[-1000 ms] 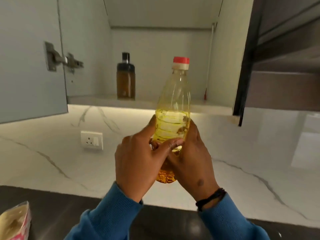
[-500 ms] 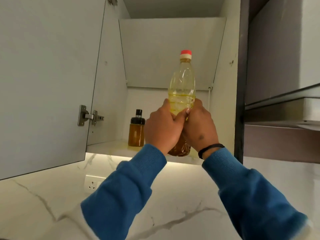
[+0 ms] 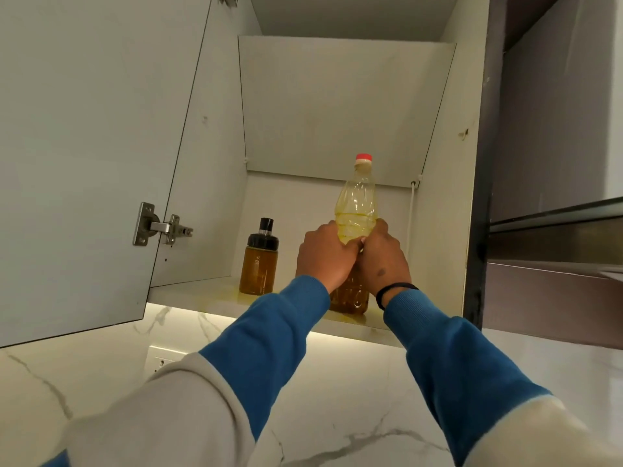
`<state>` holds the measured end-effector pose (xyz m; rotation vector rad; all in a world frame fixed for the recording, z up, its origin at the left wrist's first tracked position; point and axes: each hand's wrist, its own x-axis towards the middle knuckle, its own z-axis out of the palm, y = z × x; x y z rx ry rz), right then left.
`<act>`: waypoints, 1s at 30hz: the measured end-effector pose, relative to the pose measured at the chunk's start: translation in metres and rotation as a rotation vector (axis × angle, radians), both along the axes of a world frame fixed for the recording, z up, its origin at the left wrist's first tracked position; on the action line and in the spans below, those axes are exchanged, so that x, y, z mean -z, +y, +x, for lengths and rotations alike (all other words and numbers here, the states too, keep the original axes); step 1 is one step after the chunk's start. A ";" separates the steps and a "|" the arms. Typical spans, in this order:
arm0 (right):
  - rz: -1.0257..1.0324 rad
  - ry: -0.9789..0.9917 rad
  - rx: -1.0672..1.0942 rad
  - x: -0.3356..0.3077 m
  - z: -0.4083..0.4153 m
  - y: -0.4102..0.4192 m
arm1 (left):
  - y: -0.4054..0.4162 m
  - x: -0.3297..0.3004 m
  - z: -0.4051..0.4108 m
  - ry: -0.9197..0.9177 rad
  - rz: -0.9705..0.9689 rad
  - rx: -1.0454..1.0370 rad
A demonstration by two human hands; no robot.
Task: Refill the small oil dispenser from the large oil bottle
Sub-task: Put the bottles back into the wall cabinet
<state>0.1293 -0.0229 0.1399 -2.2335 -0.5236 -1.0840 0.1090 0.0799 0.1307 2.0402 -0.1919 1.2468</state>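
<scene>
While both hands, left [image 3: 325,256] and right [image 3: 382,261], wrap their fingers around one bottle [image 3: 355,210] on the shelf [image 3: 202,294], one dispenser [image 3: 259,262] stands left of them.

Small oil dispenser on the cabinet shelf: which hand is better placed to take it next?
Left, probably. The left hand grips the large oil bottle on the side facing the small oil dispenser; the right hand is beyond the bottle.

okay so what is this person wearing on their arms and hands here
Both arms are in blue ribbed-knit sleeves with snug cuffs, under looser pale grey outer sleeves that end further up the forearm. The right hand has a thin black band at its wrist. The left hand is bare, with no gloves, rings or watch showing.
</scene>
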 end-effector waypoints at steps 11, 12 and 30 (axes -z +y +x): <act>-0.039 0.080 -0.041 0.003 -0.013 -0.011 | 0.012 0.003 -0.017 0.035 -0.143 0.110; -0.110 0.053 0.021 0.007 -0.020 -0.013 | 0.017 0.006 -0.023 0.021 -0.181 0.120; 0.032 -0.398 -0.542 0.089 -0.157 0.103 | 0.098 0.103 -0.245 -0.187 -0.181 -0.210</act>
